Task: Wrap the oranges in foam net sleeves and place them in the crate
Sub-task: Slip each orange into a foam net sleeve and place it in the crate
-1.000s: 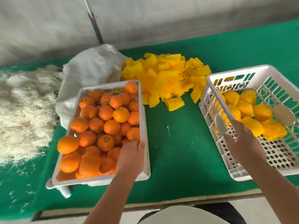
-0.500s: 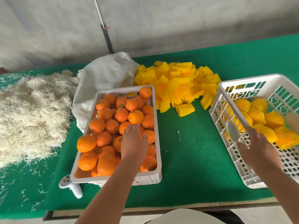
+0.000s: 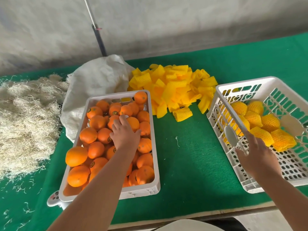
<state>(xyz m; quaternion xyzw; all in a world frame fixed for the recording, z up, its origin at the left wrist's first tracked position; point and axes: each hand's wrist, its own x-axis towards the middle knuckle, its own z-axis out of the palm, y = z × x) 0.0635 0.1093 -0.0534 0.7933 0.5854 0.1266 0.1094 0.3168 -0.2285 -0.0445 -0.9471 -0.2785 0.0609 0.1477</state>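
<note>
Bare oranges fill a white tray; netted oranges sit in the crate, yellow foam sleeves heaped between.

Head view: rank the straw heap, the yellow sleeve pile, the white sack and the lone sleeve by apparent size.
1. Straw heap, cut off by the frame edge.
2. Yellow sleeve pile and white sack: look alike, and the tray hides part of the sack, so unranked.
3. Lone sleeve, clearly smallest.

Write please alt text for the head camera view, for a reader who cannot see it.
The left hand reaches onto bare oranges in a white tray, while the right hand rests at the near wall of a white crate holding net-wrapped oranges. Yellow foam sleeves are piled behind on the green table.
</note>
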